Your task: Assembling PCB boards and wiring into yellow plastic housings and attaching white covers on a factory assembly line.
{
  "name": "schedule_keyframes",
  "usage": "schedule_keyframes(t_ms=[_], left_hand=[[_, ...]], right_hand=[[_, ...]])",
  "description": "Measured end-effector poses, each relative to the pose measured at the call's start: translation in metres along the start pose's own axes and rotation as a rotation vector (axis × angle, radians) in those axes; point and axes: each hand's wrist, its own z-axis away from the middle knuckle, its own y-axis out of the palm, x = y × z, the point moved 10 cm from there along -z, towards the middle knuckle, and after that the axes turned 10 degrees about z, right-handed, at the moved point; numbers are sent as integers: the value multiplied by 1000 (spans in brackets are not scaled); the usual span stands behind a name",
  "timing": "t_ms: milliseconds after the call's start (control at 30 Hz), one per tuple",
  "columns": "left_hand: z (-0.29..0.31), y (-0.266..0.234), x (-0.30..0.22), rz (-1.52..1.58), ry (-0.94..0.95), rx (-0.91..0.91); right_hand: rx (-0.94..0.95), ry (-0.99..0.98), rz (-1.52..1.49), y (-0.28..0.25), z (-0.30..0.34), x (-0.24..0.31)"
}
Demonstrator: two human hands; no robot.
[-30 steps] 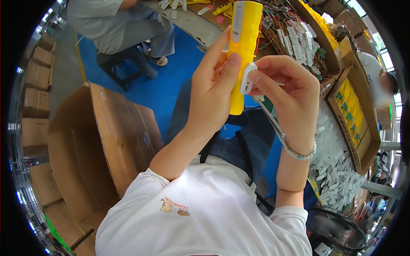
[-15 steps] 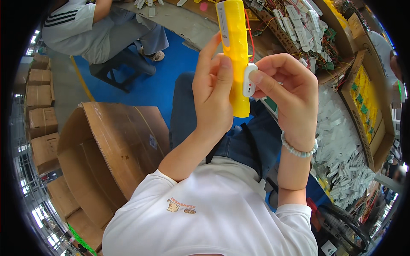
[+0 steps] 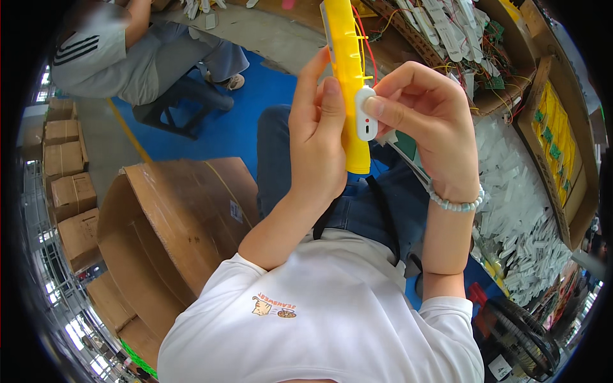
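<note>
A workshop is surrounding the operator: blue flooring [image 3: 254, 76] is showing below, stacked cartons [image 3: 70, 191] are lining the left side, and a grey tabletop [image 3: 271, 39] is running along the top. A co-worker [image 3: 143, 70] is sitting on a dark stool [image 3: 175, 112] at upper left.

The yellow cylindrical body [image 3: 347, 57] is standing nearly upright in front of the operator's lap, held off the tabletop. The left hand [image 3: 319, 137] is closing around it, thumb on the near side. The right hand [image 3: 434, 121] is pinching a small white module [image 3: 366, 115] between thumb and fingers, its grip almost closed. The module is overlapping the body's right side; whether it is seated, the view is not showing.

Judged step: the module is being positioned against the body. The next move is probably calling for steady left-hand support and careful alignment. The red wire [image 3: 371, 62] and the small side stubs are lying close by and could be obstructing the fit.

At right, white strips [image 3: 520, 217] are lying heaped beside a cardboard tray [image 3: 578, 217] of yellow parts. A large open carton [image 3: 198, 210] is occupying the left, and a black fan [image 3: 520, 335] is standing at lower right.
</note>
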Motion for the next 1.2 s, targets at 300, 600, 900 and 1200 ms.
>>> schedule_keyframes(t_ms=[300,600,900,1200], left_hand=[[9,3,10,-49,-57,9],[9,-5,5,-77,-64,37],[-3,-23,21,51,-255,4],[-6,-15,28,583,-416,112]], right_hand=[[-163,-151,184,-9,19,10],[-62,-98,66,4,11,-3],[-195,-86,141,15,10,-18],[-360,-462,608,12,56,23]])
